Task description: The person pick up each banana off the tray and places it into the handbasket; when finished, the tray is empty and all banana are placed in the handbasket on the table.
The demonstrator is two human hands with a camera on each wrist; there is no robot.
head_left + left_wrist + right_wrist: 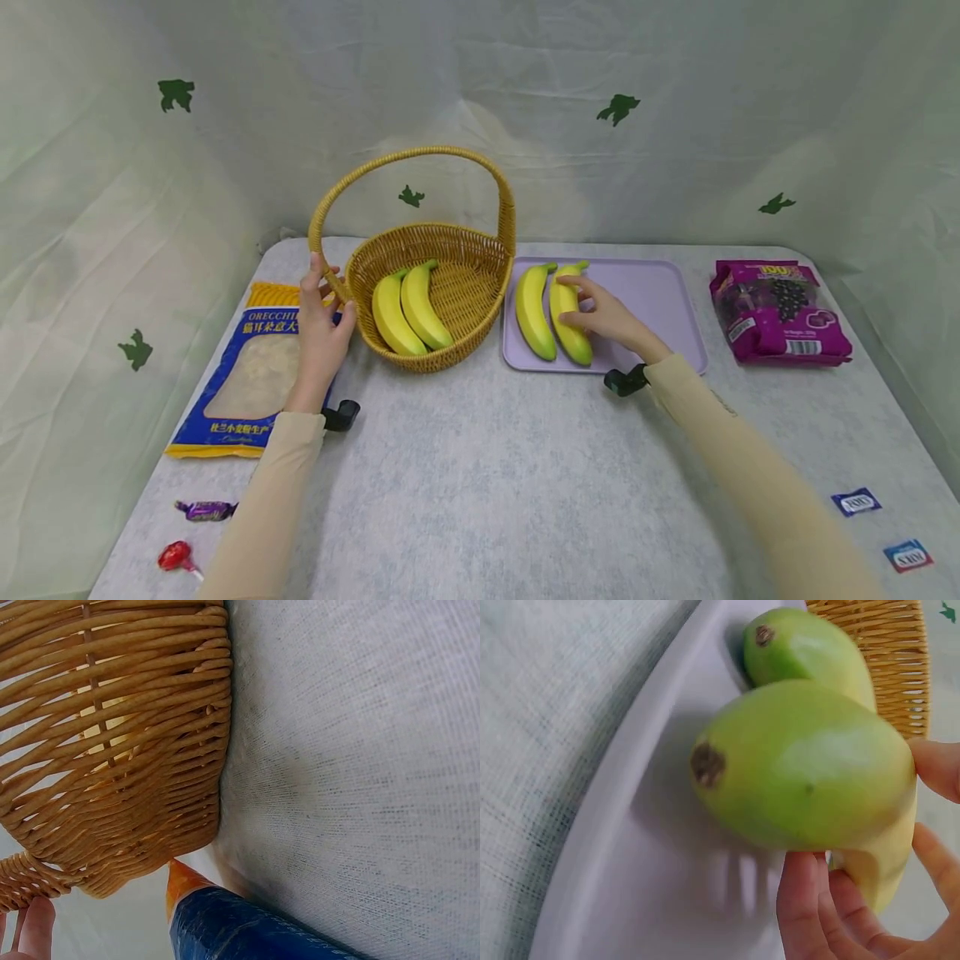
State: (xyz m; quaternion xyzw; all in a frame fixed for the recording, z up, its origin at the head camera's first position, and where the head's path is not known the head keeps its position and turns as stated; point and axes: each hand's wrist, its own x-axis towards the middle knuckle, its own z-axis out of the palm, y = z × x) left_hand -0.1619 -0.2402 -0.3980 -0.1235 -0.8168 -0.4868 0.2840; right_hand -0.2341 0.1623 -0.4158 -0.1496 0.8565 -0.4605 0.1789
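My left hand (318,350) holds the base of the handle on a wicker basket (468,279), its fingertips (36,930) showing low in the left wrist view. Two yellow bananas (423,308) lie side by side in the basket's left half. To the right, my right hand (609,319) grips a banana (567,307) over the left part of a lilac tray (645,312). In the right wrist view, thumb and fingers go round that banana (802,772), whose greenish end faces the camera. Another banana (533,317) lies just left of it on the tray.
A blue pasta bag (251,375) lies left of the basket, partly behind my left hand. A purple grape-print bag (780,312) stands right of the tray. Near the front lie a purple wrapped candy (204,510), a red lollipop (176,556) and small wrapped sweets (857,502).
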